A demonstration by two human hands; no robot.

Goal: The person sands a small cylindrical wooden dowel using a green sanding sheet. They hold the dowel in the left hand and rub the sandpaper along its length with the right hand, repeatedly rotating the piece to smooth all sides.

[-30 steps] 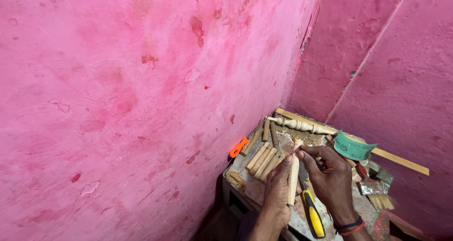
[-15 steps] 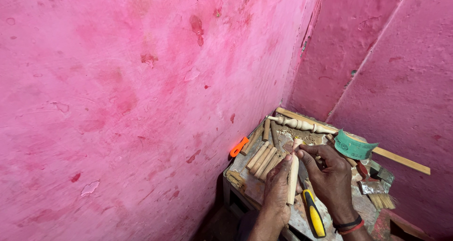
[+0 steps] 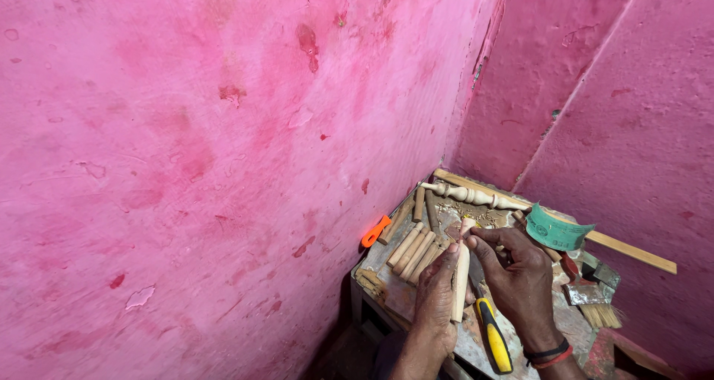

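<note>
Over the bench (image 3: 394, 294), the left hand (image 3: 435, 294) is curled around one upright wooden spindle (image 3: 461, 279), gripping its lower part. The right hand (image 3: 520, 276) pinches the spindle's top with bent fingers. About four plain dowels (image 3: 413, 250) lie left; one turned spindle (image 3: 472, 195) lies far; one yellow-handled tool (image 3: 494, 339) lies near.
</note>
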